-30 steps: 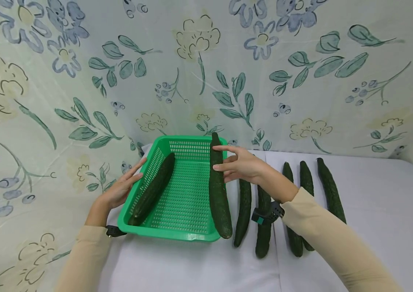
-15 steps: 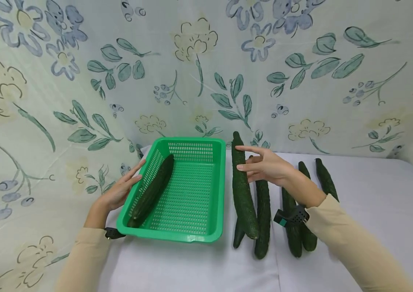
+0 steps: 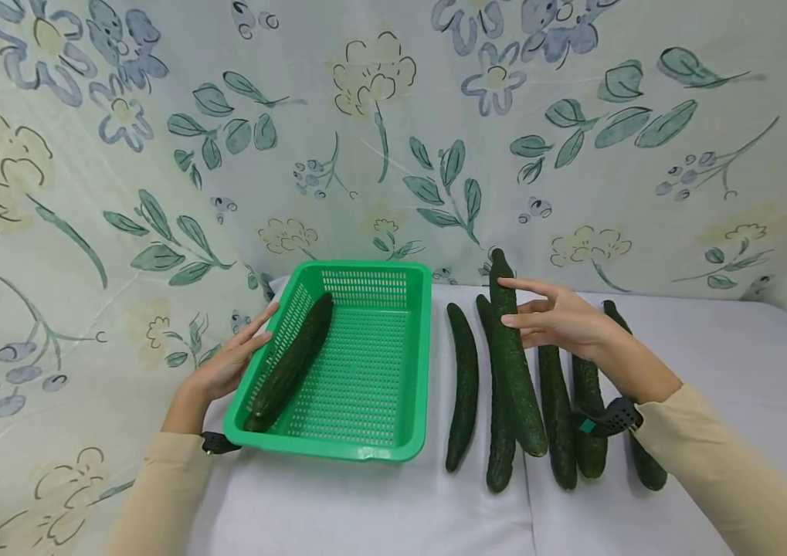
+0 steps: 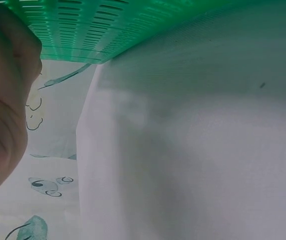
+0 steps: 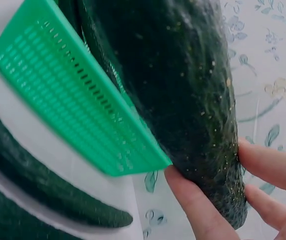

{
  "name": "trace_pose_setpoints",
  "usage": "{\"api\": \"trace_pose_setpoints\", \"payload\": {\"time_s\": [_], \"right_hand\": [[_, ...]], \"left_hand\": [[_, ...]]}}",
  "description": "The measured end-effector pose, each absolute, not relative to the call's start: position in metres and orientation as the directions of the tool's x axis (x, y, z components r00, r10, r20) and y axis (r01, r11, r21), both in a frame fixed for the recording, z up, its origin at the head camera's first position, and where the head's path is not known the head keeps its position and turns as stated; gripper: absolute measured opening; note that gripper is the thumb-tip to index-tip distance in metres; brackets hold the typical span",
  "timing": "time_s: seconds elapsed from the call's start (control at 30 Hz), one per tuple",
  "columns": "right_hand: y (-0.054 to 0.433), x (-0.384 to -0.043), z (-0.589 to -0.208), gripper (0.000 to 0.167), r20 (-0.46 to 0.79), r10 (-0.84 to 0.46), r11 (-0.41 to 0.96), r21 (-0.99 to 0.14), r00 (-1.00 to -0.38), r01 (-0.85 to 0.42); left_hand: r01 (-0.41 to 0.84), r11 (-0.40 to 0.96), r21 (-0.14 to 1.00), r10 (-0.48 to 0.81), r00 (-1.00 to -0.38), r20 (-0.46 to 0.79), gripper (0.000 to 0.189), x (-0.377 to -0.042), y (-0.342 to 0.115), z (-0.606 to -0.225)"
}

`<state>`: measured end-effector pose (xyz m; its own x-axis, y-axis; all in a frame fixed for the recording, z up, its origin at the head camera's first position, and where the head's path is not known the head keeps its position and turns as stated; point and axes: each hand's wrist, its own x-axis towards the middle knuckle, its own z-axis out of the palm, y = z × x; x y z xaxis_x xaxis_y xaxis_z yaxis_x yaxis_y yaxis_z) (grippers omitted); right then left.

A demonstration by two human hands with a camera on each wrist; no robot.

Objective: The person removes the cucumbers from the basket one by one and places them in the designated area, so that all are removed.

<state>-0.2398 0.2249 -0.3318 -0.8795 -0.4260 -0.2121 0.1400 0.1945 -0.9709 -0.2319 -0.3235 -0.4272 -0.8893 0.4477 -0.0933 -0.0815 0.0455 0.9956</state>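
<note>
From my remote post I see the person's right hand (image 3: 553,316) pinching a long, dark green cucumber (image 3: 520,374) between thumb and fingers, near its narrow far end. It hangs left of that hand, partly hiding a straight cucumber (image 3: 500,455) on the table.

The left hand (image 3: 229,363) lies with straightened fingers against the outer left side of a green plastic basket (image 3: 327,448). Inside, along the left wall, I make out a cucumber (image 3: 296,359), well apart from the right hand.

To the basket's right, five cucumbers lie roughly side by side, a curved cucumber (image 3: 464,386) nearest it; the right arm covers parts of some. Beneath everything I find a white tablecloth (image 3: 365,510); behind hangs a floral curtain (image 3: 261,177) with blue blossoms and green leaves.
</note>
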Motion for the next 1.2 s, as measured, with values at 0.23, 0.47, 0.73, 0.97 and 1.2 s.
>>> {"api": "trace_pose_setpoints", "payload": {"time_s": [0.23,0.47,0.73,0.97,1.2], "right_hand": [[0.25,-0.24,-0.34,0.081,-0.192,-0.391,0.251,-0.963,-0.9,0.097],[0.277,-0.239,-0.349,0.081,-0.167,-0.373,0.313,-0.949,-0.913,0.046],[0.301,-0.235,-0.355,0.08,-0.168,-0.355,0.351,-0.936,-0.919,0.036],[0.322,-0.233,-0.363,0.079,-0.171,-0.342,0.391,-0.92,-0.924,0.025],[0.344,-0.232,-0.371,0.078,-0.15,-0.338,0.386,-0.922,-0.929,0.008]], "left_hand": [[-0.081,0.044,0.996,0.455,-0.886,-0.092,0.058,-0.232,-0.323,-0.427],[-0.095,0.031,0.995,0.455,-0.885,-0.098,0.058,-0.232,-0.322,-0.424],[-0.099,0.027,0.995,0.443,-0.891,-0.101,0.058,-0.231,-0.323,-0.424],[-0.101,0.03,0.994,0.445,-0.889,-0.104,0.058,-0.231,-0.323,-0.425],[-0.087,0.042,0.995,0.432,-0.897,-0.096,0.058,-0.231,-0.323,-0.426]]}}
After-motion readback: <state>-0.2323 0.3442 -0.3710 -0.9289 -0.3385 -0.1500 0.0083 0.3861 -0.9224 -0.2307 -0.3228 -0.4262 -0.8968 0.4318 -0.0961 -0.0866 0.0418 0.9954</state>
